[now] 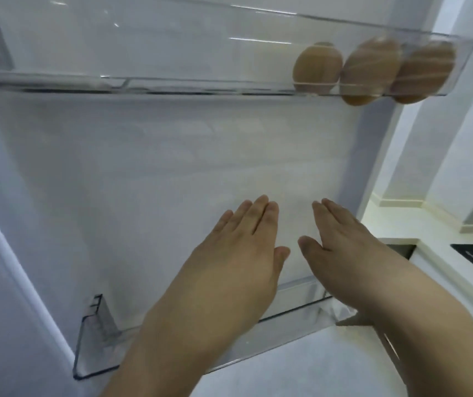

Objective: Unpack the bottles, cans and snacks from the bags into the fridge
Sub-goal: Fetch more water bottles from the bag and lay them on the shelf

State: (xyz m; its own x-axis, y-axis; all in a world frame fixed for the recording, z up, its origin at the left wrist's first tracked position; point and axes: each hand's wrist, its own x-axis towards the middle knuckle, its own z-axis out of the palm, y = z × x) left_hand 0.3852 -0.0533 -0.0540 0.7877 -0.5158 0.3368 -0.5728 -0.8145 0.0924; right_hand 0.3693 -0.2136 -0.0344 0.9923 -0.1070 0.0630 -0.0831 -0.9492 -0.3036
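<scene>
Clear plastic door shelf (149, 85) – three brown eggs (371, 71) at its right end, left hand (238, 250) and right hand (347, 242) flat-fingered, empty – over lower door bin (94, 348)

Flat left hand (229, 253), right hand (344, 242), fridge door (143, 173)

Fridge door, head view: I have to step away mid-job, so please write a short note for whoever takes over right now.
Left hand: open, flat, holding nothing, held out toward the inner door panel.
Right hand: open, flat, holding nothing, beside the left.
Upper door shelf: three brown eggs at its right end.
Lower door shelf: no bottles, cans or snacks visible in it.
Bags and groceries: not in view.
Done: nothing visibly unpacked here.
Left: fetch items from the bags and load the fridge.
</scene>
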